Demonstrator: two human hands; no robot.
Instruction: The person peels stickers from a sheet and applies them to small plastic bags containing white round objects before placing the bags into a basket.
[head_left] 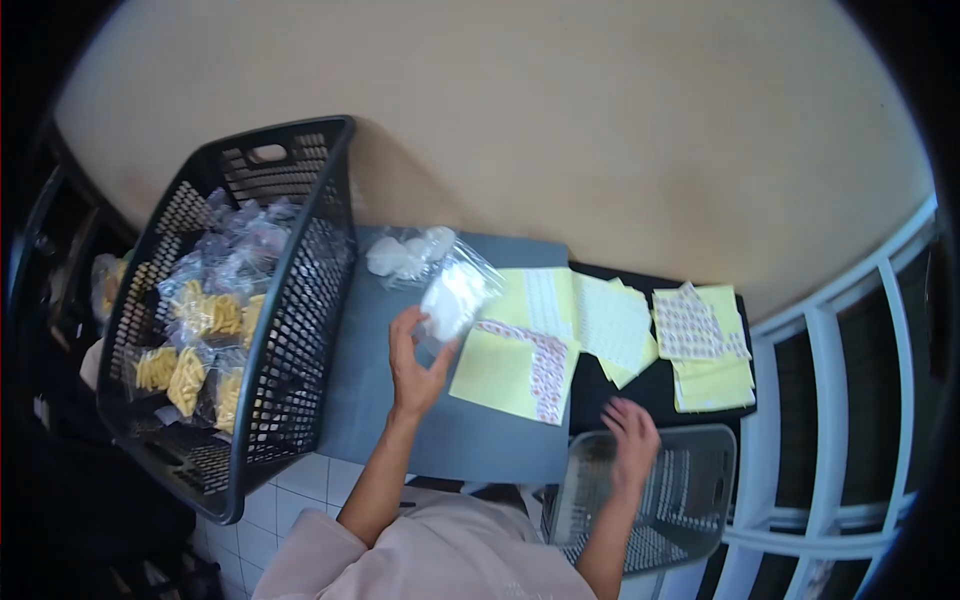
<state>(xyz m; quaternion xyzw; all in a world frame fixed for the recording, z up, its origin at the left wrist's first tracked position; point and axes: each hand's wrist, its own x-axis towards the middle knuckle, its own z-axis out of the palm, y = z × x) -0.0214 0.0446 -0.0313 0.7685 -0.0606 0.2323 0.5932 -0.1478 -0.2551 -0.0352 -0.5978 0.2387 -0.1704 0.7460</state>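
Note:
My left hand [415,365] is at the lower edge of a clear plastic bag with white contents [455,302] on the grey table [400,430]; thumb and fingers are apart, the fingertips touching or just beside the bag. More white items in clear plastic [410,254] lie above it. Right of the bag are yellow sheets with stickers [515,375], some red-patterned, some pale. My right hand [632,440], a little blurred, is over the near edge of a grey basket [720,480], its fingers loosely spread with nothing seen in them.
A large dark basket [290,300] at the left holds bagged yellow pieces [210,312] and other clear packets. More yellow sticker sheets [705,340] lie on a black surface at the right. White railings [825,420] stand far right, and a wall rises behind the table.

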